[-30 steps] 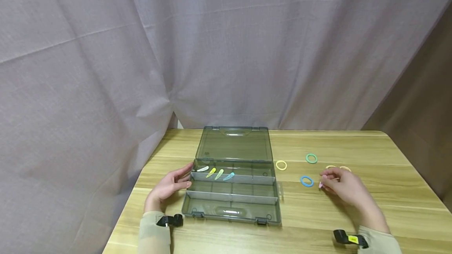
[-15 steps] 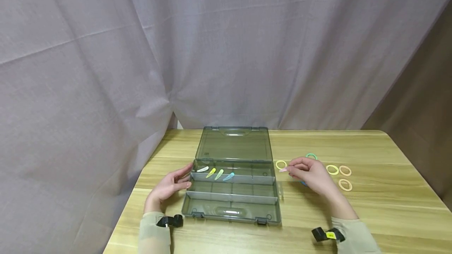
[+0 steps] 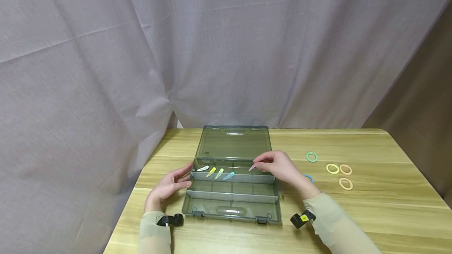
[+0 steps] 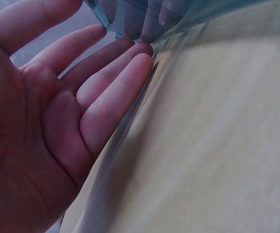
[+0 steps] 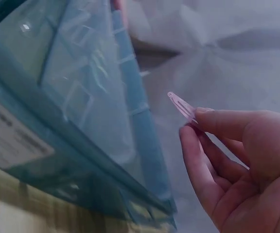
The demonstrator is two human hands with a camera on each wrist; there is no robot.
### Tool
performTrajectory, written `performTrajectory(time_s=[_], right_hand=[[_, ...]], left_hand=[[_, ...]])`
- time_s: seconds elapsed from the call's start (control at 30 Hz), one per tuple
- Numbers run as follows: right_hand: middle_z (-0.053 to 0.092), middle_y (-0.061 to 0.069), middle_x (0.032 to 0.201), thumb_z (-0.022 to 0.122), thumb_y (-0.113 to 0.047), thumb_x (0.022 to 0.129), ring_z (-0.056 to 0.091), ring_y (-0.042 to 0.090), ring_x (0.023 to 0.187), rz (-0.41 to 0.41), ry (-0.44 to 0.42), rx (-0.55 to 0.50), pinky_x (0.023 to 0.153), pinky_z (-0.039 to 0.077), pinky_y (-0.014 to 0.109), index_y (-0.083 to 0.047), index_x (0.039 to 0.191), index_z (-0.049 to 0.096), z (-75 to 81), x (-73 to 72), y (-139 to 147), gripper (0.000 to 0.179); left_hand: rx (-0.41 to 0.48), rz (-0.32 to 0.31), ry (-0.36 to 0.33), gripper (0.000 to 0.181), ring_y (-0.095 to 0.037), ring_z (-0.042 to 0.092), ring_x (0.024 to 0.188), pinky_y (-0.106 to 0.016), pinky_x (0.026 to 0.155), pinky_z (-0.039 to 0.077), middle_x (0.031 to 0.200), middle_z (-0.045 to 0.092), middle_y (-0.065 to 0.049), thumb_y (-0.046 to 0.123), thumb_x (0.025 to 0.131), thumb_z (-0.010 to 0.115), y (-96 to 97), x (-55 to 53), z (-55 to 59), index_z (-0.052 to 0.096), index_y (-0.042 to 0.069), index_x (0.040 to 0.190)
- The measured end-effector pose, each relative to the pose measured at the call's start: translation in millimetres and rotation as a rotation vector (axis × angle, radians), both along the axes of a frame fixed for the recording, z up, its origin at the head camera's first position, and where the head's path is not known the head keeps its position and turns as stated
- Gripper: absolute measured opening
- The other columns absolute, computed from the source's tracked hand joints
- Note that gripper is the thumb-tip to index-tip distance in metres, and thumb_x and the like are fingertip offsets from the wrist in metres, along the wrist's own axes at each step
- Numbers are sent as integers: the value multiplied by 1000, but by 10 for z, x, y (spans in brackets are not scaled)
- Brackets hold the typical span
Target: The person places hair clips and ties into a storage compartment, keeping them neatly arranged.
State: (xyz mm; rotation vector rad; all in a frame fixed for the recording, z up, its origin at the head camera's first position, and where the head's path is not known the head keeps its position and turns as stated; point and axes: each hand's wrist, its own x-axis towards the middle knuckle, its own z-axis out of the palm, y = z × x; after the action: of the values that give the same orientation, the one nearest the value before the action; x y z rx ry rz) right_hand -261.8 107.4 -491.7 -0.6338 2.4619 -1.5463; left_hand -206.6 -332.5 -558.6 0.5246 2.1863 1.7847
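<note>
My right hand (image 3: 280, 166) pinches a pink snap hair clip (image 5: 181, 106) between thumb and fingertips, over the right part of the box's back compartment. The clip's narrow end points away from the fingers. The translucent dark divided box (image 3: 231, 218) lies with its lid (image 3: 233, 144) folded back. White (image 3: 203, 168), yellow (image 3: 211, 172), pale green (image 3: 219, 173) and blue hair clips (image 3: 228, 176) line up in its back compartment. At the box's left side, my left hand (image 3: 168, 187) touches the wall with its fingers extended, as the left wrist view shows.
Right of the box lie ring-shaped hair ties: green (image 3: 311, 157), yellow (image 3: 332, 169), two peach ones (image 3: 345, 183), and a blue one (image 3: 309, 178) partly behind the right forearm. Two dividers (image 3: 233, 196) run across the box. A grey curtain (image 3: 226, 50) hangs behind the wooden table (image 3: 388, 214).
The right hand has carried the pink hair clip leftward from among the hair ties to over the box. A yellow hair tie beside the box is now hidden behind it. The left hand stays put.
</note>
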Motion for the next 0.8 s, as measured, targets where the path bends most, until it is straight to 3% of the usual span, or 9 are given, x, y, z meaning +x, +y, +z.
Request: performTrajectory(time_s=[0.13, 0.27, 0.4, 0.6, 0.8], right_hand=[[81, 10, 96, 78, -10, 98, 76, 25, 82, -7, -24, 16, 71, 66, 37, 3, 112, 81, -59, -39, -171, 20], [80, 13, 90, 78, -6, 97, 77, 21, 77, -11, -56, 23, 68, 66, 28, 8, 110, 80, -130, -66, -327, 19], [79, 9, 83, 79, -4, 95, 75, 18, 70, -4, -29, 72, 61, 63, 25, 5, 104, 81, -176, -72, -437, 13], [77, -6, 77, 82, -11, 91, 64, 6, 62, -13, 65, 207, 56, 49, 22, -5, 98, 84, -195, -90, -495, 10], [75, -5, 74, 79, -10, 93, 62, 6, 58, 7, 74, 262, 53, 50, 24, -3, 100, 84, -214, -98, -497, 11]], left_hand=[[3, 2, -1, 78, -53, 32, 151, -29, 119, 38, 171, 17, -29, 2, 102, 69, -3, 1, 0, 23, -10, 164], [18, -1, -12, 78, -53, 31, 151, -27, 119, 39, 172, 17, -29, 1, 102, 68, 1, 6, 1, 23, -9, 165], [27, 0, -20, 78, -52, 31, 152, -25, 118, 39, 172, 16, -29, 1, 102, 68, 4, 10, 3, 23, -9, 165], [16, 3, -21, 79, -52, 32, 152, -24, 118, 39, 172, 17, -28, 2, 102, 68, 10, 10, 6, 23, -8, 165], [14, 3, -19, 77, -53, 32, 151, -23, 117, 40, 172, 17, -29, 1, 102, 67, 6, 16, 19, 23, -9, 165]])
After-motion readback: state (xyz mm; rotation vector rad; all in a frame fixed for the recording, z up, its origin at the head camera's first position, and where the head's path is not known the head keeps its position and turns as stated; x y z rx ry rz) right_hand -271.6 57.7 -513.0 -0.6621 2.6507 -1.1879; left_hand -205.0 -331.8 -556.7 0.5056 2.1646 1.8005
